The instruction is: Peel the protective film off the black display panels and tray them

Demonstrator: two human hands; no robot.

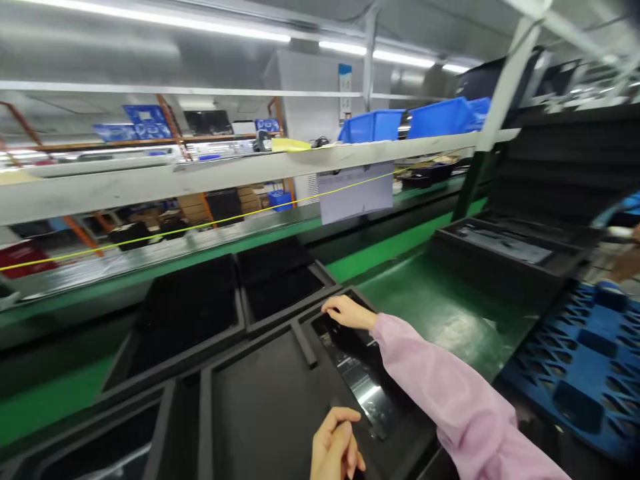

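Observation:
A long glossy black panel point(364, 387) lies in the right part of a black foam tray point(265, 400). My right hand point(347, 312), in a pink sleeve, is over the panel's far end with its fingers loosely bent; I see nothing between them, and contact is unclear. Close to the panel's near end, at the bottom of the view, is my left hand point(336, 445). Its fingers are half curled and apart, with nothing visible in them. A short foam divider point(304, 343) stands up beside the panel.
Black foam trays with dark panels point(190, 310) lie beyond on the green bench point(450, 320). At right are stacked black trays point(510, 250), a blue plastic pallet point(595, 360) and part of another person's arm point(625, 263). A white rail point(225, 167) crosses behind, with blue bins point(373, 127).

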